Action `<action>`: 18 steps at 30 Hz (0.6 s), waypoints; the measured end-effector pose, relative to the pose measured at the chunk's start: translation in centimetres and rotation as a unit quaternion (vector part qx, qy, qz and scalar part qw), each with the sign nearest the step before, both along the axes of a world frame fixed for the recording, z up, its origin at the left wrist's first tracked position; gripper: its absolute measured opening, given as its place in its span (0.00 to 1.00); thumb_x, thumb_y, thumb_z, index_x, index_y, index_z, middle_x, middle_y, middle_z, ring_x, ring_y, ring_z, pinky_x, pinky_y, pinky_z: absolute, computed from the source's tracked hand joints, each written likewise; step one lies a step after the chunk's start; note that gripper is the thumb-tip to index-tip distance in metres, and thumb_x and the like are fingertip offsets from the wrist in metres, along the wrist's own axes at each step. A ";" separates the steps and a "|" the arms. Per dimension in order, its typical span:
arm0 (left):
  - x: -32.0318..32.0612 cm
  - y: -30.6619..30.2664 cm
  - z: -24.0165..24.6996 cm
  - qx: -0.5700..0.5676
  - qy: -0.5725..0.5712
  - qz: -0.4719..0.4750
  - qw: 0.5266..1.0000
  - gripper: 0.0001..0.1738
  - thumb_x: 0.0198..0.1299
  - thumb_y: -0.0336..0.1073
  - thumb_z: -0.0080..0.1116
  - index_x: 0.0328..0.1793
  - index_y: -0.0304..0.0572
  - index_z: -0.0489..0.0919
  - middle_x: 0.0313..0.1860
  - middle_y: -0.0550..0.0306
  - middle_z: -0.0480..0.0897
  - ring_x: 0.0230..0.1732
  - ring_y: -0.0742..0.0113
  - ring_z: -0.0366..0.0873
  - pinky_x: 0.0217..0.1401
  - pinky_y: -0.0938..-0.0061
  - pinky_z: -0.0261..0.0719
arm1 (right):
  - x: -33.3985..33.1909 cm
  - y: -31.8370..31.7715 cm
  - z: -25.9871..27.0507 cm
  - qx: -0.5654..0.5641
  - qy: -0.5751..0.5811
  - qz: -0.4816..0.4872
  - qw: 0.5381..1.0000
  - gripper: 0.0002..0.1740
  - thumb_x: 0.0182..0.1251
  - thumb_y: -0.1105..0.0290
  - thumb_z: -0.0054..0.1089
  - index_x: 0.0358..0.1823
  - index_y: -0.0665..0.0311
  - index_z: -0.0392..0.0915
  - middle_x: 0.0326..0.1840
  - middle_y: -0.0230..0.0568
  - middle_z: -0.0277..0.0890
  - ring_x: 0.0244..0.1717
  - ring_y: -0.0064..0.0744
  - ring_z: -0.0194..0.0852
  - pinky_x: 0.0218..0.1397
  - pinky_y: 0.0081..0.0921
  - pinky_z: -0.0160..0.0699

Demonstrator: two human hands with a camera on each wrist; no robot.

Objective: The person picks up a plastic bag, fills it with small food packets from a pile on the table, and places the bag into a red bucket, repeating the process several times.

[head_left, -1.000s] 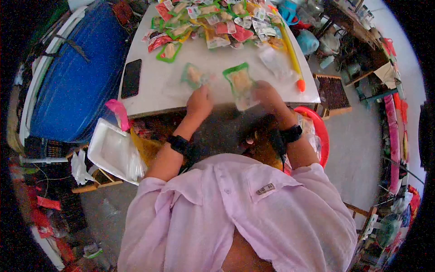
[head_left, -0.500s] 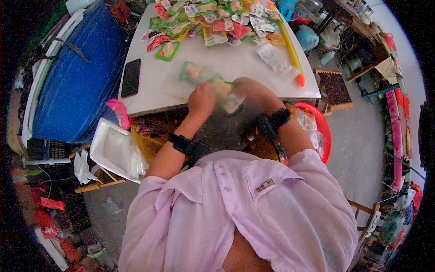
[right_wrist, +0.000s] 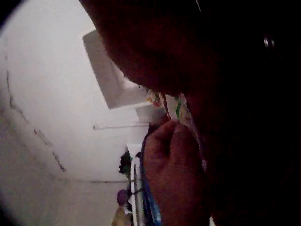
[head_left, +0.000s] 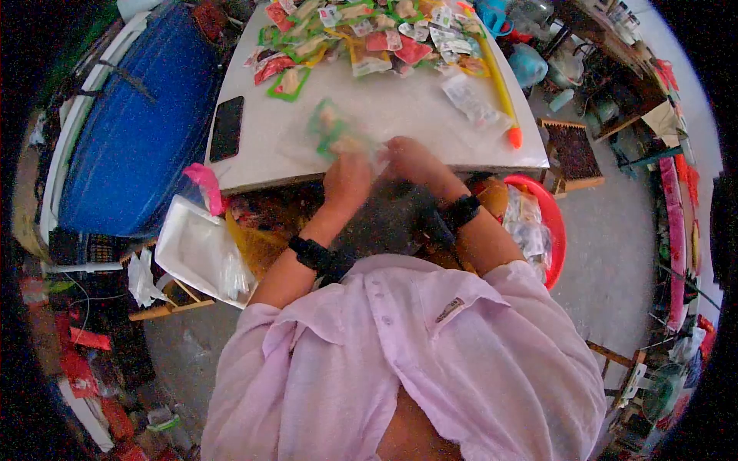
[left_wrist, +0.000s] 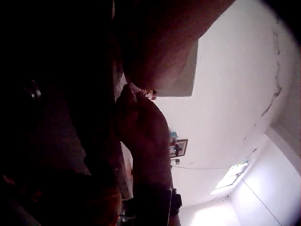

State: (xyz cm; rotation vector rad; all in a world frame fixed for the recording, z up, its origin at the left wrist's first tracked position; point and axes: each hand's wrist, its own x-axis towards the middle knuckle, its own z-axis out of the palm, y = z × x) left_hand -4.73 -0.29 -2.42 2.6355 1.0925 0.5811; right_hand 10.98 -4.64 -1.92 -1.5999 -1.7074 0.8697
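Over the table's near edge, my left hand (head_left: 348,180) grips a clear plastic bag and green-edged packets (head_left: 327,127), blurred in the head view. Just right of it, my right hand (head_left: 415,161) has its fingers curled and their tips pinched at the bag's near side. The left wrist view shows the right hand (left_wrist: 143,122) pinching, with the left hand (left_wrist: 164,52) large and dark above. A green-marked packet (right_wrist: 178,107) shows between the left hand (right_wrist: 174,160) and the dark right hand (right_wrist: 150,52) in the right wrist view. Its exact hold is partly hidden.
Many small packets (head_left: 369,38) lie heaped at the table's (head_left: 269,142) far side. A phone (head_left: 227,129) is at left; a clear packet (head_left: 470,100) and yellow tube (head_left: 500,84) at right. A white foam tray (head_left: 192,246) and red basin (head_left: 555,230) stand below.
My right hand has moved left toward my left hand, bringing the green-edged packet it held to the bag. That packet is now at my left hand, and the right fingertips are at the bag's side.
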 end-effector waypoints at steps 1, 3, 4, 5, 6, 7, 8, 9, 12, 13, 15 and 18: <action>-0.1 -0.1 -0.2 0.000 0.001 -0.007 1.000 0.11 0.46 0.36 0.44 0.37 0.42 0.67 0.31 0.48 0.69 0.32 0.49 0.68 0.29 0.59 0.67 | -0.2 -0.2 0.2 0.005 0.006 -0.016 1.000 0.12 0.36 0.66 0.55 0.26 0.59 0.70 0.26 0.44 0.68 0.32 0.46 0.65 0.37 0.35 0.65; 0.0 -0.3 -0.3 0.046 -0.062 -0.016 0.997 0.07 0.45 0.35 0.44 0.30 0.43 0.69 0.25 0.48 0.70 0.28 0.50 0.69 0.27 0.60 0.67 | -0.6 -0.4 0.5 0.034 0.030 -0.046 0.998 0.11 0.35 0.67 0.54 0.25 0.60 0.70 0.26 0.45 0.67 0.32 0.46 0.64 0.36 0.35 0.65; 0.1 -0.5 -0.3 0.070 -0.094 -0.020 0.993 0.06 0.45 0.35 0.44 0.27 0.43 0.70 0.22 0.49 0.71 0.25 0.50 0.69 0.26 0.61 0.68 | -0.9 -0.1 0.3 0.057 0.028 -0.056 0.996 0.10 0.36 0.68 0.53 0.24 0.61 0.70 0.26 0.45 0.67 0.32 0.46 0.64 0.36 0.35 0.65; 0.2 -0.5 -0.2 0.073 -0.094 -0.018 0.993 0.06 0.45 0.35 0.44 0.29 0.43 0.70 0.22 0.49 0.71 0.25 0.50 0.69 0.26 0.61 0.67 | -1.1 0.1 0.1 0.080 0.027 -0.066 0.994 0.09 0.36 0.68 0.53 0.23 0.61 0.70 0.26 0.45 0.67 0.32 0.47 0.63 0.35 0.35 0.65; 0.2 -0.6 0.0 0.076 -0.094 -0.016 0.993 0.07 0.45 0.35 0.44 0.30 0.44 0.70 0.22 0.49 0.71 0.26 0.50 0.69 0.26 0.61 0.67 | -1.4 0.7 -0.5 0.103 0.006 -0.071 0.992 0.09 0.36 0.68 0.52 0.23 0.62 0.70 0.25 0.45 0.67 0.31 0.47 0.63 0.35 0.35 0.64; 0.2 -0.6 0.1 0.080 -0.093 -0.013 0.992 0.08 0.45 0.35 0.44 0.31 0.44 0.70 0.22 0.49 0.71 0.26 0.50 0.69 0.26 0.60 0.67 | -1.4 0.9 -0.8 0.124 -0.041 -0.065 0.989 0.08 0.37 0.68 0.52 0.22 0.62 0.70 0.25 0.45 0.67 0.31 0.46 0.63 0.35 0.35 0.64; 0.2 -0.5 0.2 0.085 -0.096 -0.017 0.992 0.08 0.45 0.35 0.44 0.32 0.44 0.70 0.22 0.49 0.71 0.26 0.50 0.69 0.26 0.60 0.67 | -1.5 1.1 -1.2 0.145 -0.088 -0.061 0.984 0.08 0.37 0.68 0.52 0.21 0.63 0.70 0.25 0.45 0.68 0.31 0.46 0.63 0.35 0.35 0.64; 0.1 -0.5 0.2 0.090 -0.099 -0.020 0.991 0.08 0.45 0.35 0.44 0.33 0.44 0.70 0.22 0.49 0.71 0.26 0.50 0.69 0.26 0.60 0.67 | -1.5 1.2 -1.0 0.165 -0.162 -0.045 0.972 0.08 0.38 0.67 0.51 0.20 0.63 0.70 0.24 0.44 0.68 0.30 0.45 0.63 0.35 0.35 0.64; -0.2 -0.6 1.0 0.057 -0.065 0.005 0.996 0.09 0.46 0.35 0.44 0.34 0.43 0.70 0.23 0.50 0.71 0.26 0.49 0.69 0.26 0.60 0.67 | -2.0 1.9 -0.6 0.242 -0.280 0.044 0.928 0.08 0.39 0.66 0.50 0.19 0.63 0.71 0.22 0.42 0.68 0.28 0.44 0.63 0.34 0.35 0.63; -0.4 -0.7 1.2 0.037 -0.046 0.017 0.998 0.09 0.46 0.35 0.43 0.34 0.43 0.70 0.23 0.50 0.71 0.26 0.49 0.69 0.26 0.59 0.67 | -2.2 2.2 -0.6 0.269 -0.301 0.079 0.911 0.08 0.40 0.65 0.50 0.19 0.63 0.71 0.22 0.42 0.68 0.28 0.43 0.63 0.34 0.35 0.63; -1.1 0.4 -0.4 0.052 -0.091 -0.004 0.994 0.09 0.47 0.35 0.43 0.34 0.43 0.70 0.22 0.50 0.71 0.25 0.49 0.69 0.26 0.59 0.66 | -2.1 2.7 -1.2 0.247 -0.328 0.106 0.906 0.09 0.41 0.64 0.49 0.19 0.62 0.71 0.21 0.41 0.69 0.27 0.42 0.63 0.34 0.34 0.63; -1.8 0.8 -1.7 0.076 -0.089 -0.016 0.993 0.08 0.46 0.34 0.43 0.32 0.42 0.70 0.23 0.50 0.70 0.25 0.50 0.68 0.25 0.59 0.66 | -2.2 2.4 -1.0 0.203 -0.369 0.165 0.892 0.09 0.42 0.63 0.49 0.20 0.62 0.71 0.22 0.41 0.70 0.28 0.41 0.65 0.35 0.33 0.64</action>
